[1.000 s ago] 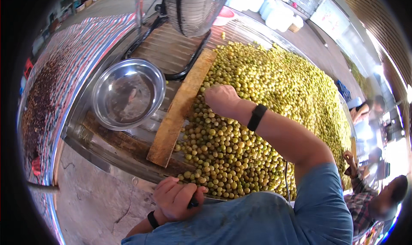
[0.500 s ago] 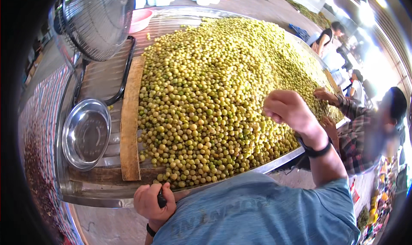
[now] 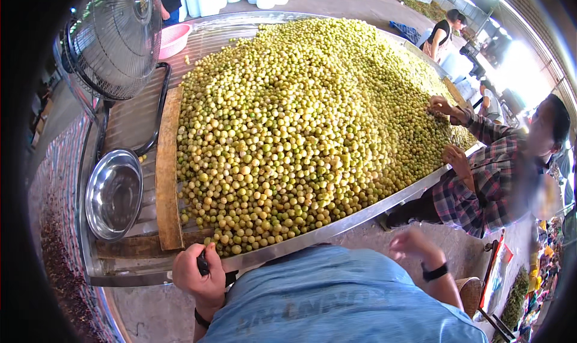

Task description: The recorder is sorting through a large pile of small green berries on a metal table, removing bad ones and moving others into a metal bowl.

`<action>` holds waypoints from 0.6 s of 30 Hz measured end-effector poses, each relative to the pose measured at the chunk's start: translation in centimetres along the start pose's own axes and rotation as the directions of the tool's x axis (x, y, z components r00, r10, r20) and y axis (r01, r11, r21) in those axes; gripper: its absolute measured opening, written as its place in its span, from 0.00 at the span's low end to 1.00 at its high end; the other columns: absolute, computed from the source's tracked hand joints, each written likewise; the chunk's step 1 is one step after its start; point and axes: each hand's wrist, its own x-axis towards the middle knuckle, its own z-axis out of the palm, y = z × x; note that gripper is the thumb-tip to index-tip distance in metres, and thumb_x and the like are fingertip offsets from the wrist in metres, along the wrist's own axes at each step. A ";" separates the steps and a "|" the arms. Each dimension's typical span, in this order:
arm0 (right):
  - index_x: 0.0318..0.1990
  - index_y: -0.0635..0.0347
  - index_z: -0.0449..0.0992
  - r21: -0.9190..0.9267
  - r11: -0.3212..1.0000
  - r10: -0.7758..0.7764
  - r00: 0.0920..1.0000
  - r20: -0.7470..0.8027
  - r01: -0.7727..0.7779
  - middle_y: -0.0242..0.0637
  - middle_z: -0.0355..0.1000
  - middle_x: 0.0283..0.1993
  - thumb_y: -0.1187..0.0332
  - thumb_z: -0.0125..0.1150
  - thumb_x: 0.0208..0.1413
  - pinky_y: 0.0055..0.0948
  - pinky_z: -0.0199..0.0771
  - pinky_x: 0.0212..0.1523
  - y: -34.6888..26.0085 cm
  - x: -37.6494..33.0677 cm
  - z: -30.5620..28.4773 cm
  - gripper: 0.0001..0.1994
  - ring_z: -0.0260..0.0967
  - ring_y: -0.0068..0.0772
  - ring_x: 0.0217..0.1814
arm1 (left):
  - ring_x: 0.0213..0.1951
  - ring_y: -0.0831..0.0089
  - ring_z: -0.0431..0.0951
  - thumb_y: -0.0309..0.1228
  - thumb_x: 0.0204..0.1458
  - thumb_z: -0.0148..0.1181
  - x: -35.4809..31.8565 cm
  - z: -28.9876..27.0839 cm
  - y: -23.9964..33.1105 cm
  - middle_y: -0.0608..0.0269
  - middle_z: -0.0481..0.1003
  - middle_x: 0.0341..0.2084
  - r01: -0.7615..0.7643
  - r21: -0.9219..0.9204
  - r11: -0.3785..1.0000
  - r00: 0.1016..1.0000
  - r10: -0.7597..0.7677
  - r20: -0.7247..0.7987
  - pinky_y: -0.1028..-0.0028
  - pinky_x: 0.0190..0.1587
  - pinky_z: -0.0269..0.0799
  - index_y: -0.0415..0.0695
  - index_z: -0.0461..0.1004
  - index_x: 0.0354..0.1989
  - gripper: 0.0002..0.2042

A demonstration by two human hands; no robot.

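Note:
A big heap of small round yellow-green fruits (image 3: 288, 127) covers most of a metal tray table (image 3: 336, 227). My left hand (image 3: 198, 274) is at the table's near left edge, closed around a small black object (image 3: 204, 262) whose kind I cannot make out. Just beyond it lie the nearest fruits and the end of a wooden board (image 3: 168, 181). Away from the fruit, my right hand (image 3: 415, 247) hangs over the floor beside my body, a dark band on its wrist. Motion blurs its fingers.
A round metal basin (image 3: 114, 196), a fan (image 3: 114, 42) and a pink basket (image 3: 175, 39) stand on the left of the table. At its right edge a person in a plaid shirt (image 3: 481, 187) has both hands at the fruit. Others work farther back. A wicker basket (image 3: 470, 294) stands lower right.
My right hand has come back from above the heap, down past the table's near edge to my side. My left hand stays closed on the black object. The view has shifted slightly.

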 end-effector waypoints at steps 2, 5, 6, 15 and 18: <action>0.32 0.60 0.83 -0.114 0.888 -0.458 0.878 -0.137 0.446 0.30 0.79 0.27 0.73 0.67 0.54 0.26 0.76 0.31 -5.0 -0.4 -4.9 0.02 0.76 0.23 0.28 | 0.24 0.57 0.75 0.21 0.50 0.67 -0.3 0.7 -0.2 0.55 0.75 0.23 0.025 0.011 1.000 0.999 -0.025 -0.047 0.65 0.28 0.69 0.40 0.75 0.31 0.05; 0.30 0.66 0.80 -0.099 0.769 -0.634 0.734 -0.244 0.631 0.34 0.73 0.25 0.76 0.65 0.54 0.27 0.72 0.26 -14.1 0.2 -9.0 0.03 0.72 0.23 0.25 | 0.24 0.60 0.75 0.22 0.51 0.67 -1.3 0.6 0.0 0.56 0.75 0.22 0.173 0.013 0.985 0.982 -0.172 -0.076 0.66 0.28 0.69 0.40 0.75 0.30 0.05; 0.32 0.65 0.80 -0.234 0.588 -0.800 0.516 -0.306 0.774 0.37 0.74 0.27 0.76 0.65 0.54 0.30 0.75 0.30 -15.9 1.8 -9.6 0.02 0.74 0.30 0.29 | 0.24 0.59 0.75 0.23 0.50 0.67 -1.2 0.6 0.0 0.56 0.75 0.22 0.232 -0.015 0.973 0.970 -0.232 -0.078 0.65 0.28 0.68 0.41 0.75 0.29 0.06; 0.46 0.42 0.82 -0.672 0.194 -0.965 0.261 -0.001 0.715 0.32 0.78 0.43 0.72 0.65 0.54 0.32 0.81 0.36 -23.5 17.3 -8.4 0.13 0.79 0.35 0.39 | 0.24 0.59 0.76 0.22 0.50 0.67 -0.2 1.4 0.6 0.56 0.75 0.22 0.188 0.003 0.982 0.974 -0.186 -0.128 0.66 0.28 0.70 0.39 0.75 0.30 0.06; 0.63 0.28 0.73 -0.761 0.087 -0.901 0.378 0.216 0.643 0.33 0.74 0.41 0.69 0.58 0.59 0.39 0.76 0.30 -24.3 19.6 -7.3 0.25 0.76 0.40 0.36 | 0.25 0.59 0.77 0.21 0.50 0.67 -0.8 1.2 0.3 0.55 0.76 0.23 0.222 0.038 0.974 0.967 -0.216 -0.132 0.66 0.29 0.71 0.39 0.75 0.30 0.06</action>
